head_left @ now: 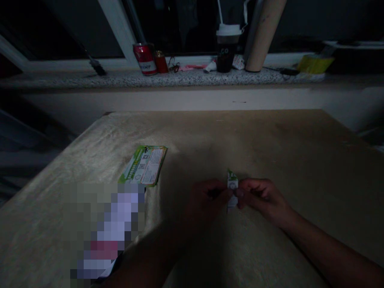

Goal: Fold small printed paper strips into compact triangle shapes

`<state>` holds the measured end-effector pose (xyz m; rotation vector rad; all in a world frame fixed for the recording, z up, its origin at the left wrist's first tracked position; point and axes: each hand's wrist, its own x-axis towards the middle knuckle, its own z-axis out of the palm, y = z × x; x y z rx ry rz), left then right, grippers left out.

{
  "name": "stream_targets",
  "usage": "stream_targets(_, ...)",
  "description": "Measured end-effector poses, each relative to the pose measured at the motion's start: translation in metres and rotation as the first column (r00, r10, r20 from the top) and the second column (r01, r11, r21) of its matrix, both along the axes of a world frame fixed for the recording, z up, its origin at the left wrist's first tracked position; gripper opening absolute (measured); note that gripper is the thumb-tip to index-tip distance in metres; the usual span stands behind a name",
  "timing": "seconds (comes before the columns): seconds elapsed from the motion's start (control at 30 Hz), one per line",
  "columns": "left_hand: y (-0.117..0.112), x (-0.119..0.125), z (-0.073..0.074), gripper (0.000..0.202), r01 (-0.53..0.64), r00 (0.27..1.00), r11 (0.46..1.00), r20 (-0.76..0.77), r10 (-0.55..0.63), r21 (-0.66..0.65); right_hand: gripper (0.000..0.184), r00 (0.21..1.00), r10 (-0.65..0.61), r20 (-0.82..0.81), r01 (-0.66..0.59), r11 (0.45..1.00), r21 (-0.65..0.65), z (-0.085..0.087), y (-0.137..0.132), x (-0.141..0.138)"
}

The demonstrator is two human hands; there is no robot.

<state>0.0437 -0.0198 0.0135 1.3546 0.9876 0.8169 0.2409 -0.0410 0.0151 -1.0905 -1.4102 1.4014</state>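
Observation:
Between both hands, above the table, is a small narrow piece of green-and-white printed paper (232, 184) that looks folded. My left hand (210, 198) pinches its left edge with thumb and fingertips. From the other side, my right hand (261, 197) grips it the same way, the two thumbs nearly meeting. Shadow hides much of the left fingers. Left of the hands lies a flat green-and-white printed packet or card (145, 166) with small text and square codes; neither hand touches it.
A blurred-out, lit rectangular object (115, 228) lies near my left forearm on the brown table (192, 132). On the speckled windowsill (186, 80) stand a red can (145, 60), an orange-red container (161, 63), a lidded cup (226, 48), a cardboard tube (264, 36) and a yellow roll (315, 64).

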Motion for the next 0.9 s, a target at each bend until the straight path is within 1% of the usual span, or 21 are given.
stream_targets(0.1, -0.001, -0.001, 0.000, 0.028, 0.022, 1.000, 1.000, 0.022, -0.022, 0.004, 0.034, 1.000, 0.019, 0.010, -0.019, 1.000, 0.018, 0.002, -0.001, -0.001)
stream_targets(0.2, -0.002, 0.000, -0.003, 0.028, 0.076, 0.993, 0.997, 0.089, -0.073, -0.021, 0.033, 1.000, 0.019, -0.002, -0.019, 0.999, 0.047, 0.003, -0.003, 0.000)
stream_targets(0.27, -0.002, 0.000, -0.003, 0.029, 0.114, 0.988, 0.993, 0.104, -0.112, -0.017, 0.034, 0.999, 0.030, -0.020, -0.028, 0.998, 0.053, 0.002, -0.004, 0.001)
stream_targets(0.4, -0.003, -0.002, -0.003, 0.032, 0.161, 0.983, 0.986, 0.083, -0.164, 0.036, 0.037, 0.994, 0.101, -0.042, -0.102, 0.995, -0.019, -0.003, -0.005, 0.003)
stream_targets(0.5, -0.004, -0.003, -0.004, 0.035, 0.213, 0.971, 0.976, 0.105, -0.215, 0.036, 0.040, 0.987, 0.152, -0.050, -0.154, 0.987, -0.052, -0.004, -0.008, 0.005)
stream_targets(0.67, -0.005, 0.000, -0.002, 0.042, 0.269, 0.946, 0.963, 0.185, -0.266, 0.007, 0.043, 0.992, 0.109, -0.062, -0.110, 0.994, -0.008, -0.003, -0.013, 0.005)
stream_targets(0.8, -0.007, 0.000, 0.003, 0.045, 0.318, 0.937, 0.948, 0.148, -0.317, 0.018, 0.042, 0.985, 0.131, -0.112, -0.136, 0.990, -0.034, -0.006, -0.011, 0.003)
stream_targets(0.9, -0.008, -0.002, 0.004, 0.047, 0.358, 0.923, 0.933, 0.141, -0.358, 0.030, 0.040, 0.964, 0.196, -0.182, -0.207, 0.977, -0.045, -0.007, -0.011, 0.003)
